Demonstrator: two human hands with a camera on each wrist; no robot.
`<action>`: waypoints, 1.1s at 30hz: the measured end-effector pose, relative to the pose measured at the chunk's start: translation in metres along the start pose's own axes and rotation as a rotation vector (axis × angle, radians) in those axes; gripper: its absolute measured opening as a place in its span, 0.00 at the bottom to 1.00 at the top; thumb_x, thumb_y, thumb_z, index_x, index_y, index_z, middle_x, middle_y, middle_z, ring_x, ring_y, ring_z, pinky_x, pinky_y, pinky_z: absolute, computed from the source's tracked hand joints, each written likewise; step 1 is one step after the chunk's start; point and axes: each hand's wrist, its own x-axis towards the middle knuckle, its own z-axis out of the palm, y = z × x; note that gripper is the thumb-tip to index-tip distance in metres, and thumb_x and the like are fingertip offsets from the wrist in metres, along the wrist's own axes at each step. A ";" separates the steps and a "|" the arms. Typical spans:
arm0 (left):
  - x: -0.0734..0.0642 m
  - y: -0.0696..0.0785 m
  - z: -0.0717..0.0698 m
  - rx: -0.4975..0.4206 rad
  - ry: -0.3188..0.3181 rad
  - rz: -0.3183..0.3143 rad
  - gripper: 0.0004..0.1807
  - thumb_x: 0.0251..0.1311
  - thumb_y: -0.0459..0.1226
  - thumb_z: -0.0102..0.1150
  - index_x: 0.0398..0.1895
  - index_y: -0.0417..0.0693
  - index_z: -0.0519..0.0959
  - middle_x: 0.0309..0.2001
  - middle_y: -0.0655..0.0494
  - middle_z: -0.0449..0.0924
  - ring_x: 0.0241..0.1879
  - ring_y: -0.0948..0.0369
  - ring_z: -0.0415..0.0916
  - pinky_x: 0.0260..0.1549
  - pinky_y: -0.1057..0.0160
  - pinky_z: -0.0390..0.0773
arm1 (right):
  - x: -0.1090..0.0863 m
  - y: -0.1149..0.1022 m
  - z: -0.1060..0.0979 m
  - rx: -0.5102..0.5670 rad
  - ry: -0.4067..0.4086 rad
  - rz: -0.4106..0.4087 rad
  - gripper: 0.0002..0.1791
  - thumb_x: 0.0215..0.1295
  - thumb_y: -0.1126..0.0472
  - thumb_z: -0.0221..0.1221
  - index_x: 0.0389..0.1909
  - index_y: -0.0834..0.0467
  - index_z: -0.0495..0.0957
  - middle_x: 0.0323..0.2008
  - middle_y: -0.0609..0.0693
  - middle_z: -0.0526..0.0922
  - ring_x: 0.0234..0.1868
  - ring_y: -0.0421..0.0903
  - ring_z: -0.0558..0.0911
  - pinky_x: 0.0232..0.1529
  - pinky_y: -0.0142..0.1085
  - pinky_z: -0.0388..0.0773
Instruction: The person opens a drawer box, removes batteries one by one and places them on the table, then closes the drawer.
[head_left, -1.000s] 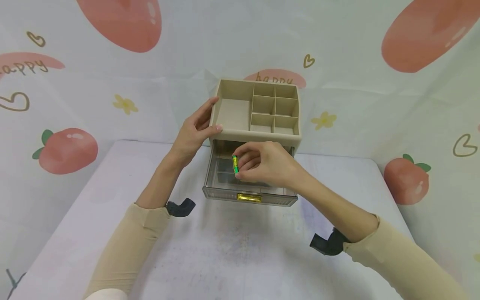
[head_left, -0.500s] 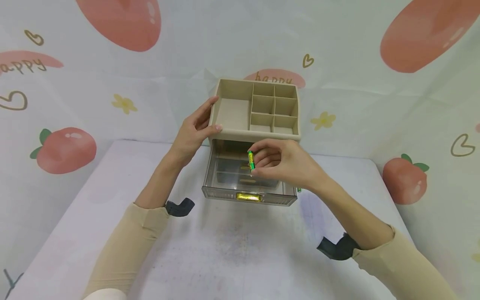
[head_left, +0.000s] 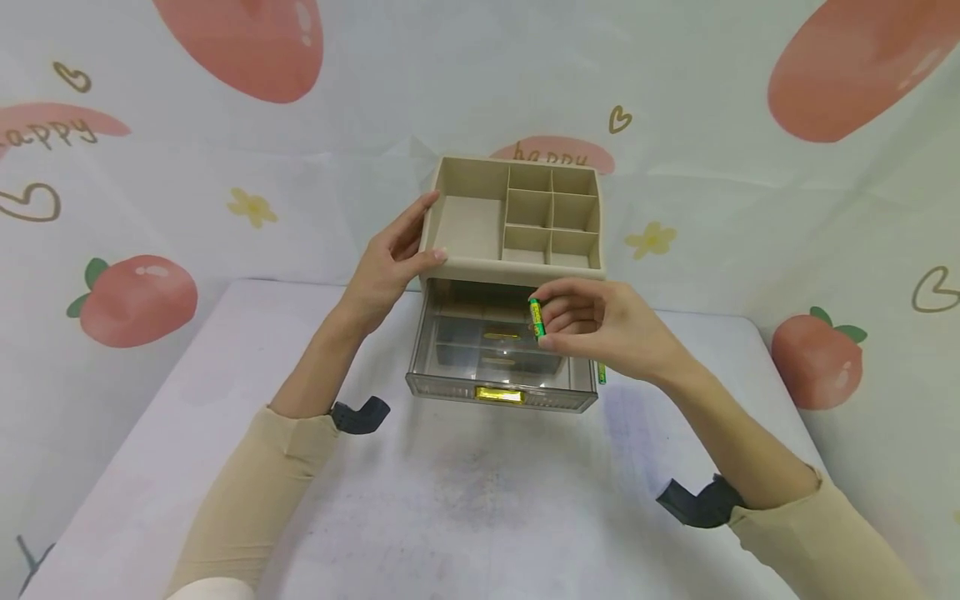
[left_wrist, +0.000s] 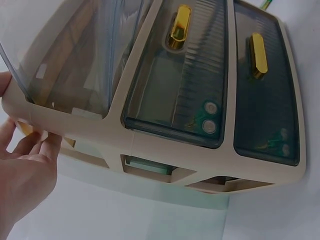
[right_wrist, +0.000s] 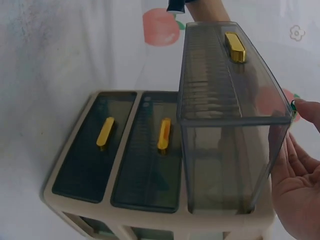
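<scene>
A beige desktop organizer (head_left: 468, 225) stands at the back of the table, its clear top drawer (head_left: 442, 385) pulled out. My left hand (head_left: 386, 262) holds the organizer's upper left side, thumb on the front rim. In the left wrist view, the left hand's fingers (left_wrist: 37, 145) curl at the side wall. Above the open drawer's right part, my right hand (head_left: 611, 325) pinches a small green and yellow battery (head_left: 537, 318) between thumb and index finger. The right wrist view shows only a sliver of this battery (right_wrist: 293, 105) beside the right thumb.
Another green battery (head_left: 602, 372) lies right of the organizer, partly hidden. Below, the middle drawer (left_wrist: 175, 75) and bottom drawer (left_wrist: 265, 95) are closed. Round silver ends (left_wrist: 210, 107) show through the middle drawer's front. A patterned cloth wall (head_left: 360, 100) stands behind.
My right hand has moved rightward over the open drawer with the battery pinched in it, uncovering more of the drawer and the battery on the table. My left hand stays put.
</scene>
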 end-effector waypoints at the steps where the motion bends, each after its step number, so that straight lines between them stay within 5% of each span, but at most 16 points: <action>1: 0.000 0.000 0.000 -0.001 0.001 0.000 0.39 0.65 0.28 0.59 0.78 0.55 0.58 0.78 0.53 0.51 0.74 0.55 0.54 0.63 0.64 0.67 | -0.001 0.001 -0.002 0.004 0.001 -0.001 0.25 0.55 0.71 0.70 0.54 0.64 0.76 0.39 0.57 0.82 0.40 0.50 0.82 0.45 0.36 0.82; 16: 0.001 -0.003 -0.002 -0.021 -0.002 0.000 0.39 0.65 0.27 0.59 0.78 0.56 0.59 0.78 0.51 0.52 0.74 0.54 0.56 0.61 0.65 0.70 | -0.021 0.015 -0.023 0.061 0.066 -0.027 0.24 0.57 0.75 0.67 0.55 0.68 0.75 0.39 0.55 0.82 0.40 0.46 0.83 0.44 0.33 0.82; 33: 0.002 -0.005 -0.004 -0.047 -0.001 -0.007 0.40 0.64 0.26 0.60 0.77 0.55 0.59 0.77 0.51 0.53 0.73 0.55 0.57 0.61 0.65 0.70 | -0.045 0.032 -0.042 0.137 0.127 0.009 0.25 0.60 0.78 0.63 0.57 0.61 0.73 0.37 0.52 0.84 0.38 0.46 0.85 0.42 0.33 0.82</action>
